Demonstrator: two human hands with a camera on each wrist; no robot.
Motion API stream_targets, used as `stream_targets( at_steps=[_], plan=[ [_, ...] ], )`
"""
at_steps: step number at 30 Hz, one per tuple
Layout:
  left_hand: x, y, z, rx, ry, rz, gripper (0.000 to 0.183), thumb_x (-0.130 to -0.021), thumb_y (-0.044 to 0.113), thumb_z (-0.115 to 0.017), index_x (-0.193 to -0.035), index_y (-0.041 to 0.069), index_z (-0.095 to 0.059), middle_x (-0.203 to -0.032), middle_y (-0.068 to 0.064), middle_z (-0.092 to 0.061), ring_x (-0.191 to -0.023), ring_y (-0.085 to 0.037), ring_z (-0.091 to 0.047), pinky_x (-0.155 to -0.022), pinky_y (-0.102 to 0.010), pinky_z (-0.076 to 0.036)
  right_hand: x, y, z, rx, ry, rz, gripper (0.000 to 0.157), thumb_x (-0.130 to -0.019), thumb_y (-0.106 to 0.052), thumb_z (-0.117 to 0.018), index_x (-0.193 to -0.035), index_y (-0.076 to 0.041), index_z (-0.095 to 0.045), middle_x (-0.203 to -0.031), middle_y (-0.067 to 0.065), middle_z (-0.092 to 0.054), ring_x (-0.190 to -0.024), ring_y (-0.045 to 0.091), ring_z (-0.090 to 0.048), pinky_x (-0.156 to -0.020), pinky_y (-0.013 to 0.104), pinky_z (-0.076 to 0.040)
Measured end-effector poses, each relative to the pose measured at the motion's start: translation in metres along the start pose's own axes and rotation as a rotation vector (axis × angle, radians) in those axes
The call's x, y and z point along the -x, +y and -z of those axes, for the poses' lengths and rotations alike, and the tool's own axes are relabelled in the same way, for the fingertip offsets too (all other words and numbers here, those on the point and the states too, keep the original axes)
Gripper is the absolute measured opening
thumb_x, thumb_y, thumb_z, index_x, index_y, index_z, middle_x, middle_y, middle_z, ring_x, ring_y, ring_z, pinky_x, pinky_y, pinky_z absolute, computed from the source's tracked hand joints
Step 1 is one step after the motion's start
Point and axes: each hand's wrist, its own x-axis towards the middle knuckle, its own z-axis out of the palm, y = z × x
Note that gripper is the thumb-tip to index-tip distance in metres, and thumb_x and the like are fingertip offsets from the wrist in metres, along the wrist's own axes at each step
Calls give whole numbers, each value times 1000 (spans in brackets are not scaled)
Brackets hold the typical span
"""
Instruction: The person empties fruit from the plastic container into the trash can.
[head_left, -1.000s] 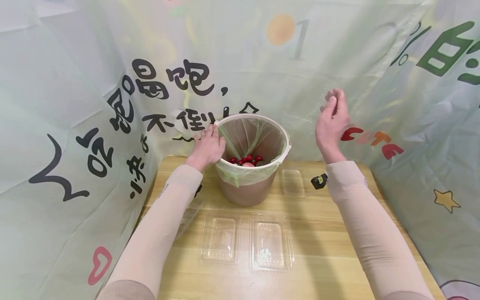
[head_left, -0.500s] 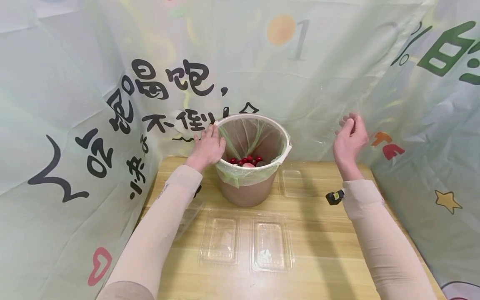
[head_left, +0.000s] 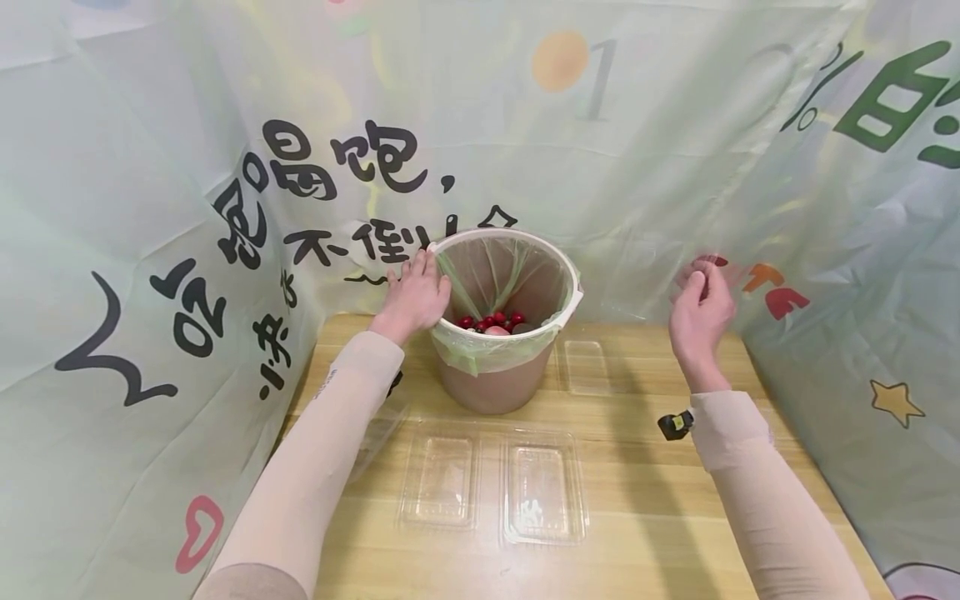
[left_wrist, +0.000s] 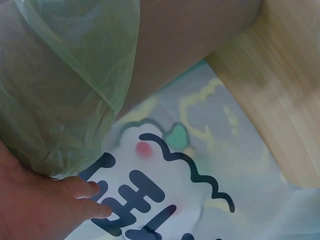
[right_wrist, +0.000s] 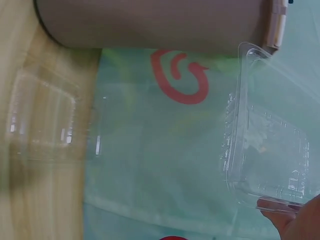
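Observation:
A brownish-pink bin [head_left: 491, 387] with a white rim and a thin green liner bag [head_left: 480, 354] stands on the table. Inside lie several small red fruits [head_left: 498, 318] and a paler round piece. My left hand [head_left: 416, 292] rests on the left side of the rim, its fingers straight. The left wrist view shows the same hand [left_wrist: 40, 200] beside the hanging liner. To the right of the bin, my right hand [head_left: 701, 321] is raised above the table. It pinches a clear plastic container [right_wrist: 272, 150] by one edge, tilted in the right wrist view.
Two clear plastic containers, a left one [head_left: 441, 483] and a right one [head_left: 542, 492], lie in front of the bin. Another clear container [head_left: 588, 367] lies right of it, and one [head_left: 378, 437] is partly behind my left forearm. Printed cloth [head_left: 637, 183] walls enclose the wooden table [head_left: 637, 517].
My right hand has moved right and down with the clear plastic container, away from the bin. My left hand has stayed on the rim.

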Motion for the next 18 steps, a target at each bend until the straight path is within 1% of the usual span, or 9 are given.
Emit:
stream_targets(
  at_steps=[3,9,13,16,18],
  plan=[
    [0,0,0,-4,-2,2,73,-111,43,-17,-167,-3,-10,-177,-22,-8,-160,-51,-16,-129,-71,-7,7,7,3,29,-22,-1,44,-115,-34,-36,-137,-6,-62,-140,12,-68,-126,21,-69,-98,28,-60],
    [-1,0,0,1,1,-2,73,-111,42,-16,-167,-3,-10,-177,-23,-8,-160,-52,-16,-129,-71,-7,18,23,10,83,-5,1,44,-114,-32,-38,-133,-4,-64,-133,14,-72,-117,14,-72,-86,15,-57],
    [0,0,0,-1,3,-6,73,-111,42,-16,-167,-4,-11,-177,-23,-9,-160,-52,-18,-129,-72,-7,26,32,14,77,-28,-28,44,-113,-30,-37,-134,-2,-64,-134,15,-71,-117,12,-71,-85,14,-57],
    [0,0,1,-6,-1,-7,73,-111,42,-16,-167,-4,-10,-176,-23,-9,-160,-51,-18,-129,-72,-8,31,39,17,64,-46,-56,44,-113,-29,-37,-134,-1,-64,-135,18,-69,-113,10,-71,-81,12,-58],
    [0,0,1,-5,0,-6,73,-111,42,-16,-167,-4,-11,-177,-23,-9,-160,-51,-18,-129,-72,-8,35,44,19,57,-50,-60,44,-113,-28,-37,-134,0,-63,-134,19,-70,-110,8,-71,-79,10,-57]
  ],
)
